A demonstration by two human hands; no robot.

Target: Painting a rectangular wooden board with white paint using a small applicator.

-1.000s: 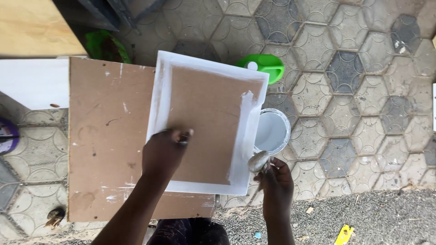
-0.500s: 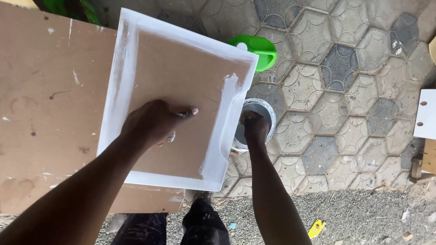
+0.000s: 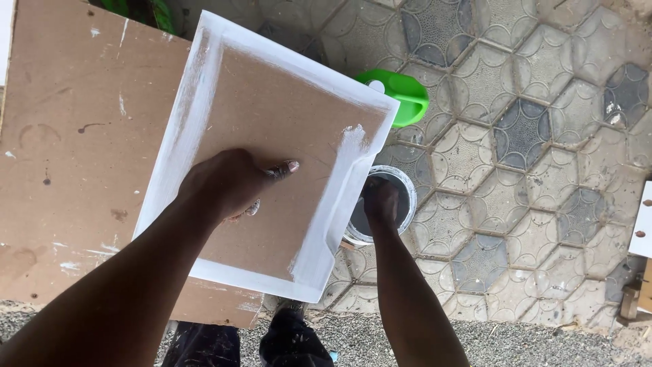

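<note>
Item 1: panel (image 3: 272,156), brown board w/ raised frame. I read the frame as mostly coated white; right inner edge shows fresh smears spreading onto the brown face. Centre face still bare, so by my judgement edges approx. done, middle left. Panel lies tilted on a larger brown board (image 3: 75,156) serving as bench, overhanging it to the right.

Item 2: left hand (image 3: 227,183), pressed flat-ish on panel centre, fingers curled, steadying it; grasps nothing.

Item 3: right hand (image 3: 380,200), dipped into the paint tub (image 3: 405,187) on the paved floor (image 3: 530,136), just beside panel's right edge. Can't tell if it's clenched on anything.

Item 4: tub, round, white rim, dark inside; contents mostly hidden by hand.

Item 5: green lid (image 3: 404,95), behind panel corner, near tub.
</note>
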